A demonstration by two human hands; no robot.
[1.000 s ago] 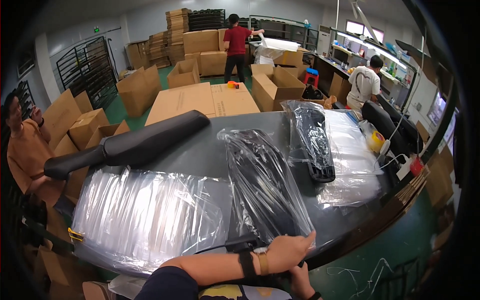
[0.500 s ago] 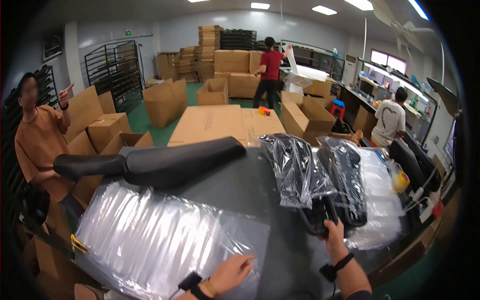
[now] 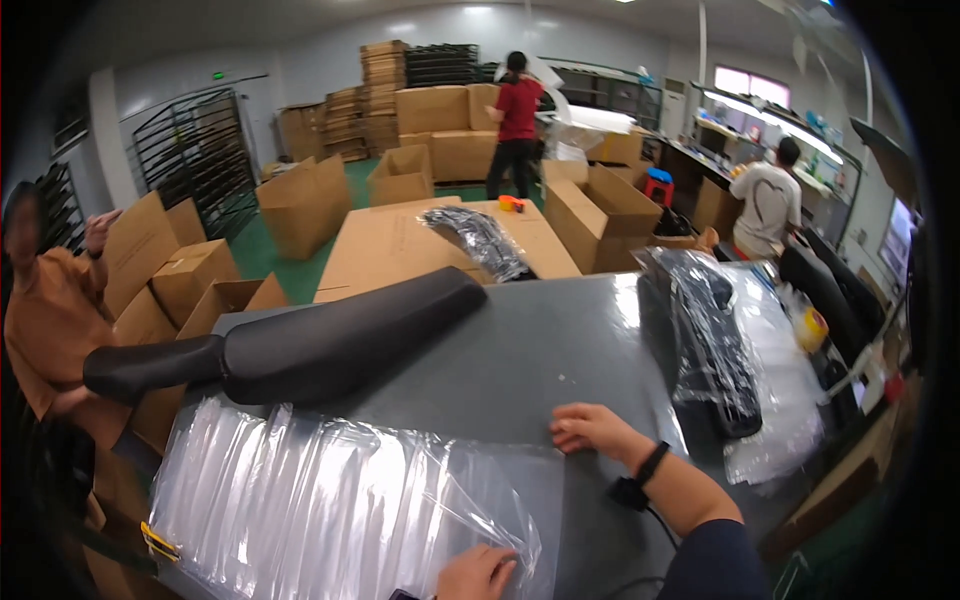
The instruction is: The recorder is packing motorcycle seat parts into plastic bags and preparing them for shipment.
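Over on the left, a long black seat (image 3: 350, 335) lies unwrapped on the grey worktop (image 3: 560, 340), and just in front of it spreads the pile of clear plastic bags (image 3: 330, 500). Down comes the key spot — the left hand (image 3: 478, 573) rests on the pile near its right edge, fingers bent; whether they pinch a sheet, I cannot tell. Beyond, a wrapped bundle (image 3: 478, 240) lies across the flat cardboard (image 3: 385, 240). Then the right hand (image 3: 597, 430), loosely curled, nothing visible in it, just beyond the pile's far right corner. Thin film likely clings, so I'd lift one layer by its edge — gently, with the other hand steadying the rest. Far right, another wrapped bundle (image 3: 710, 340) sits well apart, leaving good elbow room.
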